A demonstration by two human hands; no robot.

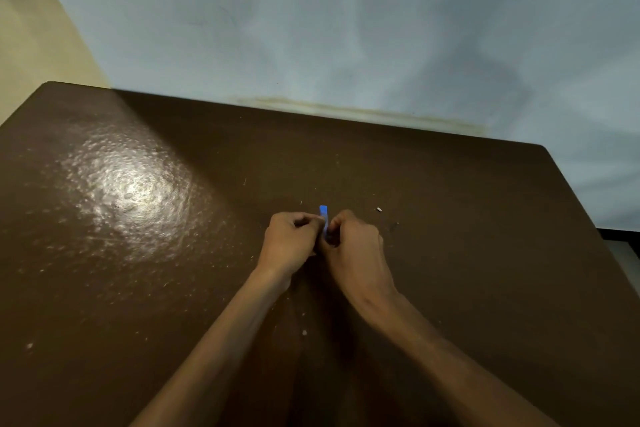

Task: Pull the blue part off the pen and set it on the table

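**Two hands closed on a small blue piece over a dark brown desk**

The desk [450, 253] was dark brown and glossy, with a rounded far corner at each side. A broad patch of glare [128, 184] lay on its left half, showing fine scratches and pale specks. A tiny white scrap [379, 209] lay just beyond and to the right of the hands, and another pale fleck [304, 333] sat between the forearms. The desk stood against a pale bluish wall [346, 28], stained yellowish along the line where the two met; a cream wall [31, 28] adjoined it at the left.

Near the middle of the desk the left hand [289, 241] and the right hand [355, 243] met knuckle to knuckle, fingers curled. Between them stood a small blue piece [323, 215], its upper end rising above the fingertips. Both hands appeared to pinch it, though the lower part was hidden behind the fingers and its full shape could not be made out. Whether it touched the desk could not be told. Both forearms were cut off by the lower edge of the view.
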